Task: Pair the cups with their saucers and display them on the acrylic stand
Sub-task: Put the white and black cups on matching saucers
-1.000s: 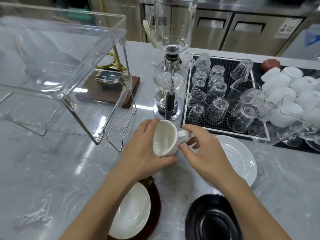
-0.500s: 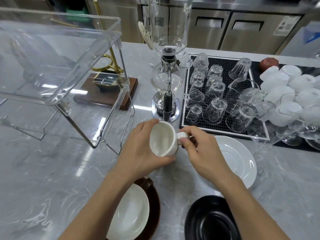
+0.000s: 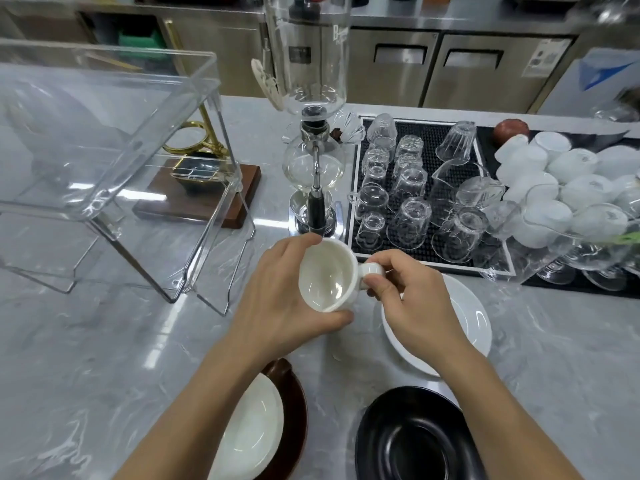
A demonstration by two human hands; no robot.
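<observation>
Over the grey marble counter (image 3: 86,341), both hands are wrapped around one white cup (image 3: 327,275), held up off the surface with its mouth tipped toward the camera so you look straight into the bowl. Left hand (image 3: 277,299) has it cradled from the side and underneath, fingers curled around the body, thumb along the bottom edge, fingertips hooked over the top rim. Right hand (image 3: 412,299) is pinching the little handle between thumb and curled forefinger, other fingers tucked under. Both forearms come up from the bottom of the frame and angle inward so the hands meet in the middle.

Just below the right hand sits a white saucer (image 3: 474,323) on the counter, partly covered by the wrist. Nearer the camera there's a black saucer (image 3: 408,441) on the right, and on the left a white saucer stacked on a brown one (image 3: 294,410); I think there's a brown handle poking out at its top edge, but the arm hides most of it.

Acrylic stand (image 3: 114,161) is off to the left, well apart from the cup, with a wooden-based brass thing (image 3: 204,188) showing through it. Behind the cup is a glass siphon brewer (image 3: 313,161), and to its right a black mat (image 3: 433,140) full of upturned glasses (image 3: 408,223), then a bunch of white cups (image 3: 571,168).
</observation>
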